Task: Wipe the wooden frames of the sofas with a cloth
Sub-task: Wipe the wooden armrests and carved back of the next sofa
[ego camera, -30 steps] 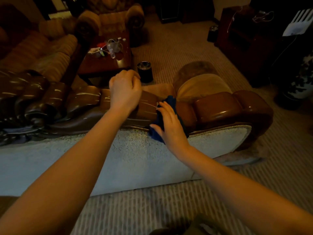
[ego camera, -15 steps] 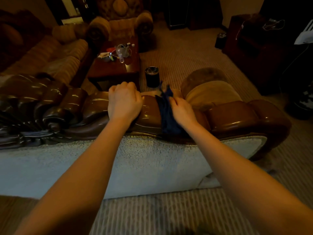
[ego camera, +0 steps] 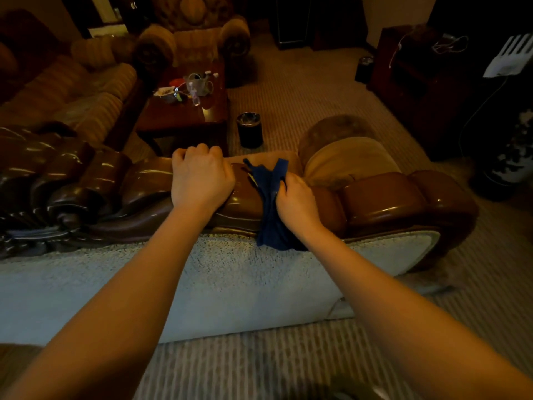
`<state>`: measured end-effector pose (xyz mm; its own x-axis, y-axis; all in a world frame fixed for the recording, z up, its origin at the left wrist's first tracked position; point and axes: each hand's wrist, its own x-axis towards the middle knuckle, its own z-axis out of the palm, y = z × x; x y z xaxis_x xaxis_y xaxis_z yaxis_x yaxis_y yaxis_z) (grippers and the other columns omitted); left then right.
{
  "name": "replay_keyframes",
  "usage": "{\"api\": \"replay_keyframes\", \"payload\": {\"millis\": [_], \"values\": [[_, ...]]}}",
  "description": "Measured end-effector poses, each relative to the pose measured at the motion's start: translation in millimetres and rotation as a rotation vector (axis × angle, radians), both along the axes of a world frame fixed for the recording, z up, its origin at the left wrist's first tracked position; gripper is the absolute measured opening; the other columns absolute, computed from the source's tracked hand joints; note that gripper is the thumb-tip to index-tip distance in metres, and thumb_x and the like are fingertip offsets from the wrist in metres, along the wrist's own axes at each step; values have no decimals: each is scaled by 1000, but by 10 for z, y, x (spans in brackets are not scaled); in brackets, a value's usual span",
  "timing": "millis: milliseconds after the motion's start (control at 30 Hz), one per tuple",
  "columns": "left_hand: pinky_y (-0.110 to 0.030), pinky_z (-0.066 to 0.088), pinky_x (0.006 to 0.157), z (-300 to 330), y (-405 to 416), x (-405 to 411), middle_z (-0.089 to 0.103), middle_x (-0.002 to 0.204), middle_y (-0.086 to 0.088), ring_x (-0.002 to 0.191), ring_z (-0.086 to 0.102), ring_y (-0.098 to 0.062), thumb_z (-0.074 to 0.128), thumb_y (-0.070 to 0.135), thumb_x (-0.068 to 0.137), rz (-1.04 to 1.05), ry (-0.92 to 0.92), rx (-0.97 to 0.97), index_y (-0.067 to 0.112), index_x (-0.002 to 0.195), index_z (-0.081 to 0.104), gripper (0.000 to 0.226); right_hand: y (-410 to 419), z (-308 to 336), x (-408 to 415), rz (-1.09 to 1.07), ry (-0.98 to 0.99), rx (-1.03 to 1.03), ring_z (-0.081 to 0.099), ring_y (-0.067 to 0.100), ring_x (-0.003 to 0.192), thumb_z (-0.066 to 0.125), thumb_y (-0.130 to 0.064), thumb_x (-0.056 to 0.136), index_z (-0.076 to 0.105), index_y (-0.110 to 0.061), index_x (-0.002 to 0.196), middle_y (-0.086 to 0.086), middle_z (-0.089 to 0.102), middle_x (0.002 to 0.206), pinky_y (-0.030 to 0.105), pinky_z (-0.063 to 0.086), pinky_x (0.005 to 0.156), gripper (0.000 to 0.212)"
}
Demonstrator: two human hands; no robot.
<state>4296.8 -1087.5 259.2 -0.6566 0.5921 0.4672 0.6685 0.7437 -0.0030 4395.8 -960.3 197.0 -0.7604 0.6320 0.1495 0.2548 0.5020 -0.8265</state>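
Observation:
The glossy carved wooden frame [ego camera: 383, 203] runs along the top of the sofa's back, above its pale fabric panel [ego camera: 230, 284]. A dark blue cloth [ego camera: 271, 215] is draped over the frame near its middle. My right hand [ego camera: 297, 203] grips the cloth against the wood. My left hand [ego camera: 199, 180] rests on top of the frame just left of the cloth, fingers curled over the far edge. Its fingertips are hidden behind the frame.
Beyond the sofa stands a dark wooden coffee table [ego camera: 178, 116] with bottles and small items, and a black cylindrical bin [ego camera: 249, 129] on the carpet. Striped sofas [ego camera: 72, 93] are at the left and an armchair [ego camera: 196, 41] at the back. A dark cabinet [ego camera: 418, 82] stands at right.
My right hand moved from the back side of the frame up onto its top, dragging the blue cloth with it. My left hand stayed on the frame.

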Motion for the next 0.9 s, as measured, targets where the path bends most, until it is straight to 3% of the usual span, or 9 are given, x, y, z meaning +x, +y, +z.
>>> {"api": "replay_keyframes", "payload": {"millis": [133, 233, 400, 467, 567, 633, 700, 767, 900], "values": [[-44, 39, 89, 43, 18, 0, 62, 89, -13, 85, 57, -31, 39, 16, 92, -60, -109, 212, 3, 92, 64, 28, 259, 95, -128, 155, -131, 78, 56, 38, 90, 34, -17, 100, 51, -12, 82, 21, 61, 99, 34, 31, 61, 26], [-42, 42, 87, 48, 185, 134, 63, 92, -14, 87, 58, -30, 35, 18, 88, -110, -214, 384, 3, 93, 65, 35, 495, 77, -202, 270, -268, 202, 56, 39, 99, 33, -21, 101, 58, -7, 108, 21, 61, 111, 37, 37, 69, 30], [-37, 39, 76, -105, 555, 476, 57, 82, -12, 83, 56, -33, 35, 19, 82, -173, -231, 315, 2, 87, 62, 33, 920, 96, -300, 584, -409, 260, 53, 33, 113, 37, -15, 101, 56, -3, 122, 18, 57, 125, 33, 38, 84, 31], [-33, 33, 73, -141, 651, 524, 49, 78, -6, 81, 53, -30, 35, 17, 81, -150, -231, 319, 5, 82, 59, 26, 1177, 52, -313, 631, -562, 281, 53, 33, 111, 34, -17, 102, 55, 1, 120, 20, 56, 125, 34, 38, 86, 33], [-35, 36, 70, -195, 844, 620, 47, 75, -4, 75, 50, -26, 36, 14, 84, -124, -270, 402, 12, 75, 49, 15, 1556, -28, -288, 687, -865, 399, 51, 33, 112, 28, -20, 104, 52, 5, 124, 21, 53, 129, 34, 37, 86, 40], [-37, 38, 70, -297, 1016, 698, 45, 75, -4, 73, 49, -26, 37, 13, 85, -75, -297, 424, 11, 75, 48, 15, 1658, -20, -333, 759, -947, 484, 52, 29, 106, 29, -22, 104, 52, 3, 126, 18, 53, 128, 33, 37, 83, 41], [-37, 38, 69, -409, 1154, 745, 46, 74, -6, 72, 50, -28, 38, 13, 86, 23, -242, 374, 7, 75, 52, 19, 1681, -74, -471, 857, -880, 456, 52, 27, 102, 34, -19, 102, 51, 0, 128, 17, 52, 129, 35, 40, 88, 36], [-36, 38, 67, -478, 1206, 734, 50, 74, -11, 70, 50, -28, 37, 13, 86, 113, -179, 395, 5, 75, 54, 21, 1617, -149, -627, 991, -735, 364, 51, 32, 115, 39, -11, 98, 49, -2, 132, 18, 50, 135, 41, 38, 100, 37], [-37, 39, 68, -516, 1273, 712, 51, 74, -16, 69, 47, -29, 46, -3, 83, 287, 22, 437, 2, 78, 57, 12, 1228, -79, -930, 1068, -359, 96, 52, 20, 107, 43, 2, 93, 60, 8, 110, 21, 58, 121, 32, 39, 94, 25]]}}
